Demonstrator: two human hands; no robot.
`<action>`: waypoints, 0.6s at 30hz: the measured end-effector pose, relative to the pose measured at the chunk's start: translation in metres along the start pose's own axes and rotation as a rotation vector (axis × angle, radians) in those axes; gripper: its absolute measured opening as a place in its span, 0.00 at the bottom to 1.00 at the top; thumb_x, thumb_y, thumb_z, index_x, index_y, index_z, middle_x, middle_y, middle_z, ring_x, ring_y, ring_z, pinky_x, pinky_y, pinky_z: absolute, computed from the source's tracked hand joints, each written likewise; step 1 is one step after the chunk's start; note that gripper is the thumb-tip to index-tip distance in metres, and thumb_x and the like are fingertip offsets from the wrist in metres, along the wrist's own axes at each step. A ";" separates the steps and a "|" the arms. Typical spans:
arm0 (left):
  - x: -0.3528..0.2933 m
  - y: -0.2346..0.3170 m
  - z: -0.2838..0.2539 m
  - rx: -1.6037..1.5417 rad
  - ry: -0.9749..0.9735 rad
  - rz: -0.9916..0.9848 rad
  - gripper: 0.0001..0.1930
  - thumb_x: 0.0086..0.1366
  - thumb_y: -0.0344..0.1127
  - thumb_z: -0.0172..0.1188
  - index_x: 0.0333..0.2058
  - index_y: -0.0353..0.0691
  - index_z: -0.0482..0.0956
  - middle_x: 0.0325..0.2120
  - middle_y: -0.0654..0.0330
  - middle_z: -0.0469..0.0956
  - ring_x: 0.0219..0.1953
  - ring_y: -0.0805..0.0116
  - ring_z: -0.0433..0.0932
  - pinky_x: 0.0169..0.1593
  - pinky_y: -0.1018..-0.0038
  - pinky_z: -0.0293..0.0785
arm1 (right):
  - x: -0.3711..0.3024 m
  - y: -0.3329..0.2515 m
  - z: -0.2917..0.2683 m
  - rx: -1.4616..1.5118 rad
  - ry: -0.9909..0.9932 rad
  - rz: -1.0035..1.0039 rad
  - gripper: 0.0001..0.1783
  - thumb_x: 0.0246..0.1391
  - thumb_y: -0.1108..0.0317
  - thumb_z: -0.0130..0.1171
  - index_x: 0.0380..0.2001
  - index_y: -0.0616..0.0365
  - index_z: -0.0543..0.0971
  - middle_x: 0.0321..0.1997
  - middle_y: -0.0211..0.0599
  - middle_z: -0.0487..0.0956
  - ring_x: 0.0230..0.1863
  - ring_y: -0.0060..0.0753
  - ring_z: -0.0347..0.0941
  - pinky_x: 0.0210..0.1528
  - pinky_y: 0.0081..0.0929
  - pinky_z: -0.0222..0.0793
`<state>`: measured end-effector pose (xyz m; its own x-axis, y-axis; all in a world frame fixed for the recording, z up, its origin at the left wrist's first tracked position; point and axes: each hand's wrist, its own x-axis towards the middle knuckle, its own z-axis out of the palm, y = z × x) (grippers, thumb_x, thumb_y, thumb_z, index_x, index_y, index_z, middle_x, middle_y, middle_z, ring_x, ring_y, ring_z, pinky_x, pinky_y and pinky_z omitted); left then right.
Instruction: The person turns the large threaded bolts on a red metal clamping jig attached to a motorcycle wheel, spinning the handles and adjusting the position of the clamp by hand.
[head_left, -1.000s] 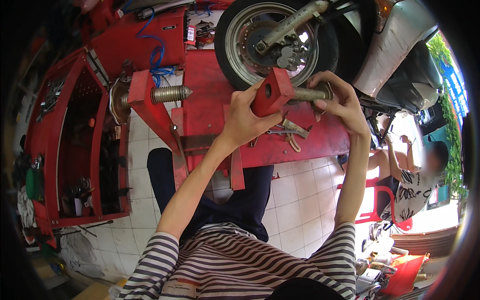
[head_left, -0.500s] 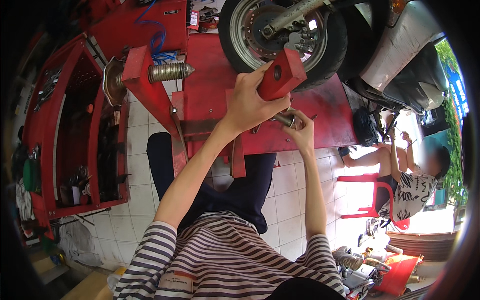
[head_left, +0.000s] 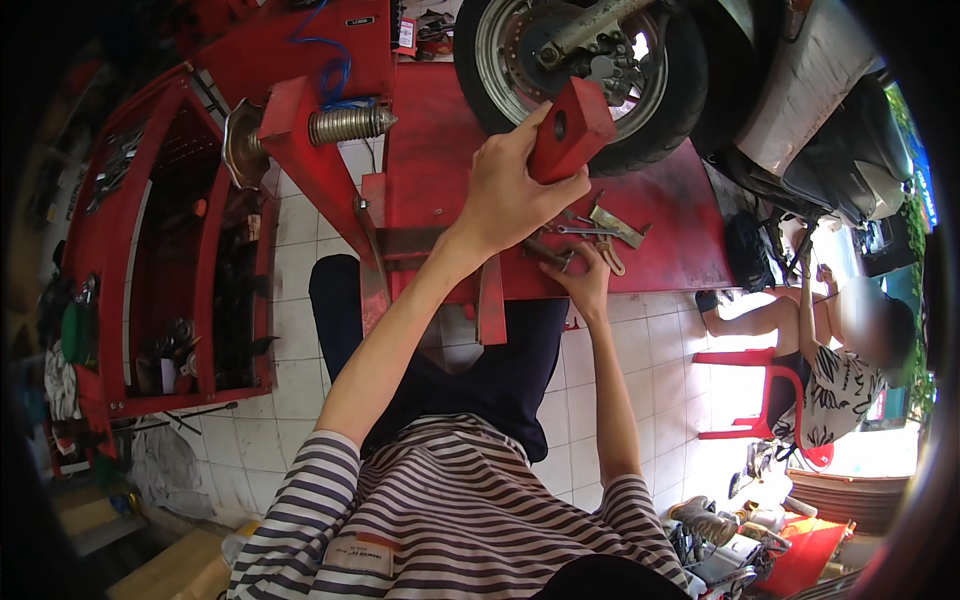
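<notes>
Bench [head_left: 425, 150] is red and pretty busy right now. Left hand [head_left: 505, 195] has its fingers wrapped round a chunky red block [head_left: 578, 130], raised over the bench with the hole in its face showing. Right hand [head_left: 583, 280] is lower, down by the front edge, pinching a dark metal rod [head_left: 547, 250]; the fingers cover one end, so can't tell the rod's full shape.

As for clutter, just beside the right hand there's a spanner [head_left: 577, 231], a flat metal bracket [head_left: 622, 226] and a curved brownish piece [head_left: 611, 258] lying loose on the top. Right behind the block sits a motorbike's front tyre [head_left: 650, 157], and from this angle the block overlaps it. Over on the left, a red post [head_left: 310, 165] leans up with a fat threaded screw [head_left: 350, 125] through its top and a worn metal knob [head_left: 243, 143] on the outer end. Blue hose [head_left: 338, 78] lies past that.

Further out: an open red cabinet [head_left: 125, 300] on the left, and on the right someone in a patterned shirt [head_left: 840, 395] on a red chair [head_left: 735, 358], well apart from the bench. Pile of parts [head_left: 725, 540] on the floor lower right.
</notes>
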<state>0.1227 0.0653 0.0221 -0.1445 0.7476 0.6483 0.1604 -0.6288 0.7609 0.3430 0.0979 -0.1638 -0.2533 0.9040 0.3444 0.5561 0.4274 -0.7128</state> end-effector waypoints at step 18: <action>-0.098 0.051 -0.133 0.386 0.564 0.232 0.36 0.54 0.32 0.70 0.56 0.34 0.58 0.48 0.56 0.62 0.48 0.67 0.64 0.52 0.68 0.62 | -0.003 -0.058 -0.003 -0.192 0.302 -0.329 0.24 0.43 0.63 0.72 0.43 0.56 0.76 0.45 0.37 0.76 0.46 0.43 0.73 0.47 0.37 0.68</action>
<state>0.0153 -0.0684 0.0008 -0.5305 0.3140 0.7874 0.5664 -0.5598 0.6049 0.3139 0.0700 -0.1219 -0.2148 0.6652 0.7151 0.6282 0.6547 -0.4203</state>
